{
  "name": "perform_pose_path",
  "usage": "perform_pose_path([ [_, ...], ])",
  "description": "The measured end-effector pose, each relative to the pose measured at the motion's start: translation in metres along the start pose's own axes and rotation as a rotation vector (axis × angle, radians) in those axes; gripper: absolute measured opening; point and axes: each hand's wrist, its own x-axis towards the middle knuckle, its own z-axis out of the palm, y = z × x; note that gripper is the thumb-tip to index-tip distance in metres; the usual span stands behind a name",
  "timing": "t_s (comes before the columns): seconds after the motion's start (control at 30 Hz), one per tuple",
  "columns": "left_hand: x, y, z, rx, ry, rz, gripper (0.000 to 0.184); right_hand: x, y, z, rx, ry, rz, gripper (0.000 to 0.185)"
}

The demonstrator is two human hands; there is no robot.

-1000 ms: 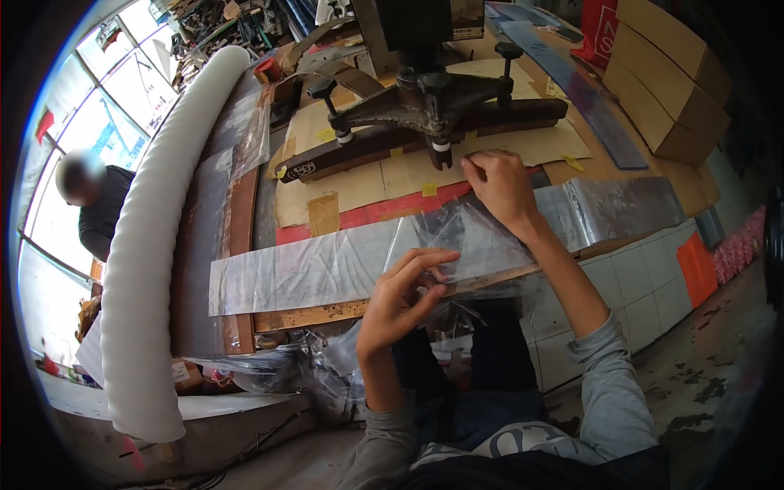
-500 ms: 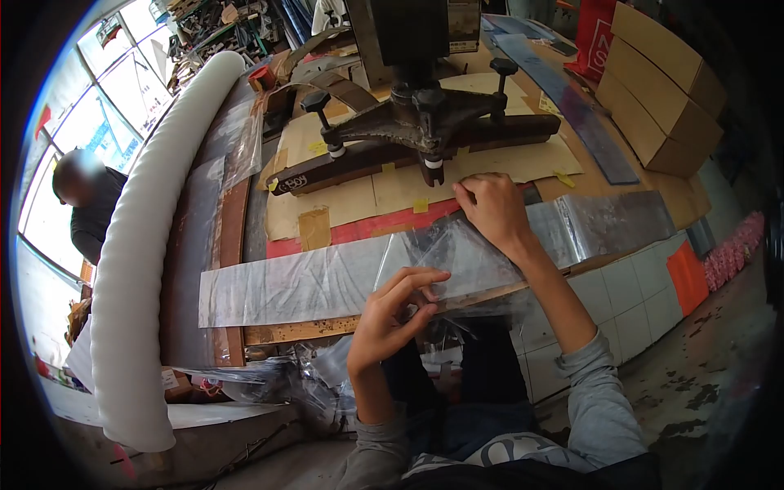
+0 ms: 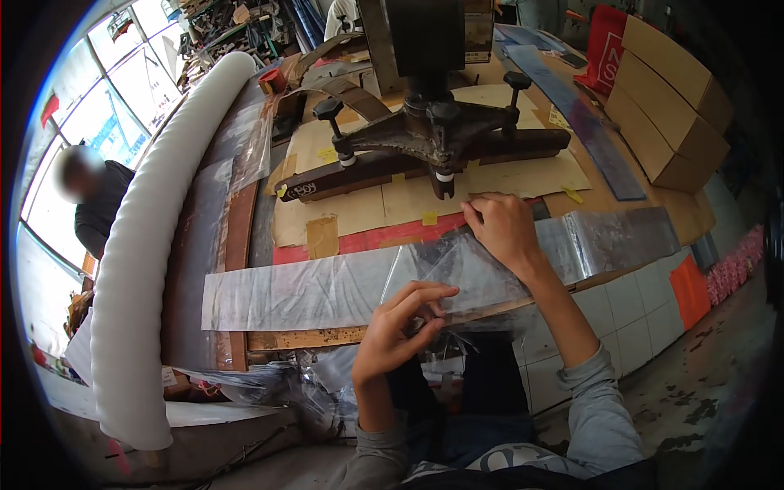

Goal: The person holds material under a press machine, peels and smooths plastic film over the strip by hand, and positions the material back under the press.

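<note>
A long clear plastic sheet (image 3: 302, 292) lies along the table's near edge, wrinkled, with a folded part in the middle. My right hand (image 3: 502, 233) pinches the far edge of a clear film at that fold. Over the near edge of the sheet is my left hand (image 3: 402, 331), its fingers curved around toward the thumb; thin film appears near the fingertips, but what they hold is too small to tell. Beyond my hands a dark metal press bar (image 3: 425, 159) with screw knobs stands over beige cardboard (image 3: 367, 200). Red material (image 3: 343, 247) shows between cardboard and sheet.
A thick white foam roll (image 3: 155, 237) runs along the left side. Behind it is another person (image 3: 96, 200). Cardboard boxes (image 3: 661, 106) and a red bag (image 3: 604, 49) stand at the back right. A bluish plastic strip (image 3: 580, 122) lies on the right. Crumpled film (image 3: 302, 380) hangs below the edge.
The camera view has shifted slightly, so the table and press appear a little lower than a second ago. Both hands keep nearly the same pose on the film.
</note>
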Motion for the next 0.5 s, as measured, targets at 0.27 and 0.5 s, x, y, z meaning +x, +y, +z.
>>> perform_pose_path([
  [0.27,0.0004,0.0014,0.0000,-0.010,0.001,0.000,0.033,-0.0006,-0.0009,-0.0008,-0.006,-0.010,0.025,0.018],
  [0.5,0.0005,0.0001,-0.0001,-0.003,-0.005,0.010,0.034,0.0001,-0.0011,-0.0001,-0.003,0.010,0.018,0.019],
])
